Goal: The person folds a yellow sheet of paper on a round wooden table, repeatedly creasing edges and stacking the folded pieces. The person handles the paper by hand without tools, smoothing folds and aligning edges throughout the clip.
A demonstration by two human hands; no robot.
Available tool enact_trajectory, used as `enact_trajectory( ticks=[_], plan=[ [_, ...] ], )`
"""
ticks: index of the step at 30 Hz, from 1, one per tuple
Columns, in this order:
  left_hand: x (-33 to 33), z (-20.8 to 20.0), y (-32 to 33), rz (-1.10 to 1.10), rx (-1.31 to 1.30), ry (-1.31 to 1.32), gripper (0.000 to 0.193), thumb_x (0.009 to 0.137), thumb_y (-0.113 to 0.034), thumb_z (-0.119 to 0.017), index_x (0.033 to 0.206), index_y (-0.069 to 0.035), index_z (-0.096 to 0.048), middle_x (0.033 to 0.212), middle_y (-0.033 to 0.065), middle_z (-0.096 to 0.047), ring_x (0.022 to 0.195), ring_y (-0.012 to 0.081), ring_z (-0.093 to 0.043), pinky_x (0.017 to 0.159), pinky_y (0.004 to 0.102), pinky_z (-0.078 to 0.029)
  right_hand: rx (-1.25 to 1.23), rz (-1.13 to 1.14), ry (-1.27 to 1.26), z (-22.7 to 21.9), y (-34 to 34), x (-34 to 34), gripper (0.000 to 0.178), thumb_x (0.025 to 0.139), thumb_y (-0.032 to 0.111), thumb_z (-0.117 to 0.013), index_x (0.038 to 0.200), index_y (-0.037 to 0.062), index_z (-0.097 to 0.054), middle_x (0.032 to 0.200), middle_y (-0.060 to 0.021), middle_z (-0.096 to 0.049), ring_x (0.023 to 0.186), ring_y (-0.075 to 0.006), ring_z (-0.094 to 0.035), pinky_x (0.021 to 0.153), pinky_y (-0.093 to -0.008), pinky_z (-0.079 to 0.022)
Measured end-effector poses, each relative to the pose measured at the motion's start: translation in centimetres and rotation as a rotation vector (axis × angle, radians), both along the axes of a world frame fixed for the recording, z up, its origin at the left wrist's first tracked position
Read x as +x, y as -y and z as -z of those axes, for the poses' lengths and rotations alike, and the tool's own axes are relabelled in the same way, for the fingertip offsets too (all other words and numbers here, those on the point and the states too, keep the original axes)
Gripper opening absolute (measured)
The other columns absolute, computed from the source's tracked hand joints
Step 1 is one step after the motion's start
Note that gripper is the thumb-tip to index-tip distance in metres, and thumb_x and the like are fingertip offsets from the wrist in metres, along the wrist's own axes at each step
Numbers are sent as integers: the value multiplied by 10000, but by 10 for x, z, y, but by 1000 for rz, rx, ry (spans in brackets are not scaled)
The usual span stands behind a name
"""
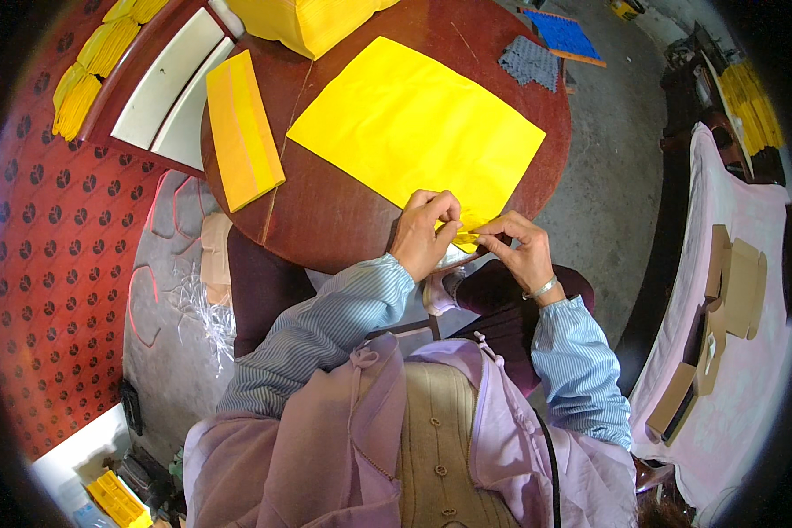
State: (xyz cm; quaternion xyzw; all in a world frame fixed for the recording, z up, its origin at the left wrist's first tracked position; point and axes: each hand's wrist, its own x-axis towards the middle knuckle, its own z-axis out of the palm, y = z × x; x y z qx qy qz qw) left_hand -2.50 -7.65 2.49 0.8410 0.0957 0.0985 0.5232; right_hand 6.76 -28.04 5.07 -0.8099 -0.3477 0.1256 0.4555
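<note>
A flat bright yellow sheet [418, 123], perhaps a bag, covers much of the round reddish-brown table [352, 251]. At the table's near edge, its closest corner is gathered into small folds. My left hand [427, 232] is closed in a pinch on the left side of that bunched corner, fingers curled. From the right, my right hand [521, 251] pinches the same corner between thumb and forefinger, the fingertips of both hands nearly meeting. Whether anything small lies between the fingers is hidden. Striped sleeves cover both my forearms.
A folded yellow-orange bundle [245, 130] rests on the table's left, a large yellow stack [317, 25] at its far side. Grey mesh cloth [530, 63] hangs over the right edge. Loose white strings [204, 308] litter the floor. Open cardboard boxes [741, 286] sit on a cloth-covered bench.
</note>
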Motion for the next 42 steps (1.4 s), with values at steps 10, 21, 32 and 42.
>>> enact_trajectory(
  ticks=[10, 21, 32, 42],
  plan=[
    [-4, 2, -5, 89, 54, 93, 150, 856, -64, -788, 1000, -104, -784, 1063, 116, -709, 1165, 303, -618, 972, 396, -542, -65, 29, -98, 2, -1, 3, 147, 862, 107, -880, 951, 21, -801, 894, -35, -735, 768, -121, -664, 697, -275, -539],
    [-1, 8, 2, 0, 14, 122, 117, 873, -57, -790, 980, -65, -742, 996, 107, -703, 1052, 286, -647, 928, 399, -539, -52, 22, -20, 3, 3, 0, 213, 861, 96, -883, 1036, 30, -782, 907, -26, -736, 780, -121, -673, 697, -270, -548],
    [-2, -1, 0, 9, 12, 55, 153, 904, -41, -754, 1022, -58, -658, 989, 127, -653, 983, 291, -656, 886, 398, -529, -58, 61, -62, -2, 1, -4, 205, 864, 97, -875, 1050, 44, -805, 919, -32, -750, 790, -122, -679, 726, -282, -552],
    [-1, 5, -3, 70, 53, 177, 68, 906, -2, -696, 912, -68, -712, 1023, 120, -706, 1109, 324, -605, 970, 421, -526, -52, 27, -36, -1, 1, -1, 130, 862, 89, -872, 949, 21, -805, 876, -37, -734, 763, -126, -667, 718, -281, -548]
  ],
)
